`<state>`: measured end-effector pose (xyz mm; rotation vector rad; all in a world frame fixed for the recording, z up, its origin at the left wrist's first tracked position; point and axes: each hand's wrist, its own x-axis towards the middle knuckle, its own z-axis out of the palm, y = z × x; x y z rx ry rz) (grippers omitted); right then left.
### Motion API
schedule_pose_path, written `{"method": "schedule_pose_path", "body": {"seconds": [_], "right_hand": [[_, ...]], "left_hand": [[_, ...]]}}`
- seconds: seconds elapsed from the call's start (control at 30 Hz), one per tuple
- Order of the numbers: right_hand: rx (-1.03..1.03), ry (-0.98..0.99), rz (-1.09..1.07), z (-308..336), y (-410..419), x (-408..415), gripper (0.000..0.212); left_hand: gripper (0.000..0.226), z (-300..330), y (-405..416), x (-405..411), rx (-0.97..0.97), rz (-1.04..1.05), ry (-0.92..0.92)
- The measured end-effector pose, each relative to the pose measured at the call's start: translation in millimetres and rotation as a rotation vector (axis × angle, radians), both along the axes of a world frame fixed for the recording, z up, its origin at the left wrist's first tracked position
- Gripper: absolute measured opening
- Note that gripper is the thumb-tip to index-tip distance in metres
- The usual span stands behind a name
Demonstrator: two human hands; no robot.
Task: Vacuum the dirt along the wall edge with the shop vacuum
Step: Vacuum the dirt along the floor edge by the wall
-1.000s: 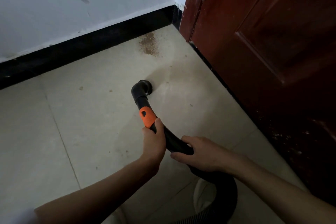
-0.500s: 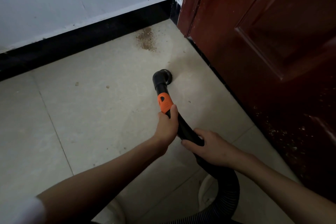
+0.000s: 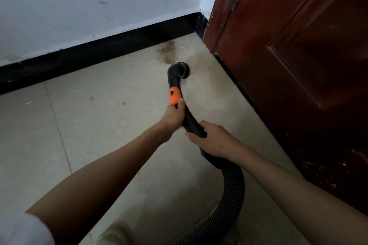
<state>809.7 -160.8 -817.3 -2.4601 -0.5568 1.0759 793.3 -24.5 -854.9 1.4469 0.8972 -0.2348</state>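
Dirt (image 3: 168,53) lies as a brown, grainy patch on the pale floor tiles (image 3: 95,141), upper middle of the frame, hard against the black baseboard (image 3: 95,49) and close to the corner where the red-brown door (image 3: 298,65) meets the white wall (image 3: 79,0). The round black nozzle (image 3: 180,69) sits mouth-down on the floor with its rim touching the lower right edge of the patch. Most of the grains are not yet picked up.

Near the centre of the frame, the left hand (image 3: 175,114) is clenched round the black tube just below its orange collar (image 3: 174,95), thumb lying up against the collar. The right hand (image 3: 214,139) grasps the tube further back, where it joins the ribbed hose (image 3: 233,185) that curls off toward the bottom edge.

To do this pass well, the nozzle probably wants to slide up and left across the patch while staying flat on the tile, so suction is not lost under a lifted edge. A slow stroke, ending with the rim against the baseboard, should catch grains lodged in the seam. The rear hand can feed hose forward so the front hand only steers. A few loose specks (image 3: 91,98) lie apart on the tile, left of centre, and will likely need a separate pass.
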Motion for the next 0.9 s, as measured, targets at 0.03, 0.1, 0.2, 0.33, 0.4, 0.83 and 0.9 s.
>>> {"method": "schedule_pose_path", "body": {"seconds": [0.03,0.1,0.2,0.33,0.4,0.83,0.9], "right_hand": [[-0.002,-0.007,0.033,-0.8,5.5,-1.4,0.036],[-0.018,-0.023,0.112,-0.5,16.8,-5.4,0.036],[-0.052,-0.023,0.232,0.1,34.3,-9.7,0.037],[-0.007,0.012,0.228,-1.2,54.1,5.3,0.036],[0.027,0.021,0.206,-3.0,62.1,18.3,0.032],[0.089,0.065,0.112,-15.5,64.9,67.0,0.032],[0.094,0.067,0.131,-13.5,72.6,70.2,0.03]], "left_hand": [[0.044,-2.9,5.0,-5.1,0.014,0.039,0.005],[0.038,-6.4,15.5,-17.8,-0.007,0.143,-0.006],[0.031,-8.3,27.9,-33.6,-0.057,0.28,-0.022],[0.032,-7.9,47.3,-23.1,-0.041,0.337,-0.008],[0.034,-5.6,58.1,-7.8,-0.051,0.321,-0.005],[0.036,-7.6,63.4,47.8,-0.034,0.195,-0.007],[0.035,-8.0,68.4,48.0,-0.037,0.246,-0.02]]}}
